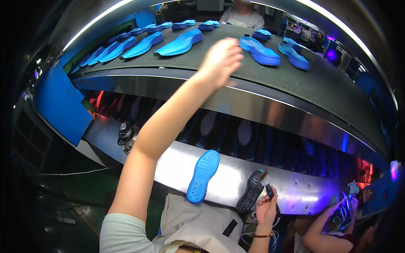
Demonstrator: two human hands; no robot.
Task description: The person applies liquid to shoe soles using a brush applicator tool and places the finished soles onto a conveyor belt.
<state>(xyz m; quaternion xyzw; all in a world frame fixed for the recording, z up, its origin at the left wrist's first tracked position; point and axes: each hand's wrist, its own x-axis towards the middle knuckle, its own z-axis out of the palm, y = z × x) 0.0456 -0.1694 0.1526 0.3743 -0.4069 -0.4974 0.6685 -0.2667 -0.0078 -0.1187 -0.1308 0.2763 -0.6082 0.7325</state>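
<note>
My left hand [221, 59] is stretched out over the dark conveyor belt [236, 71], fingers loosely apart with nothing in them. It hovers between two blue shoe soles, one to its left [180, 43] and one to its right [259, 51]. Low near my lap, my right hand [265, 207] grips a small dark brush [269, 190]. Just left of it a dark grey sole [252, 190] leans on the steel shelf [168, 162]. A blue sole [203, 176] lies tread-up on the same shelf.
Several more blue soles [122, 48] ride the belt toward the left and far side. A person in a striped shirt [242, 16] stands across the belt. At lower right a co-worker's hand [344, 206] holds a shoe. A dark bottle [125, 134] stands by the shelf's left end.
</note>
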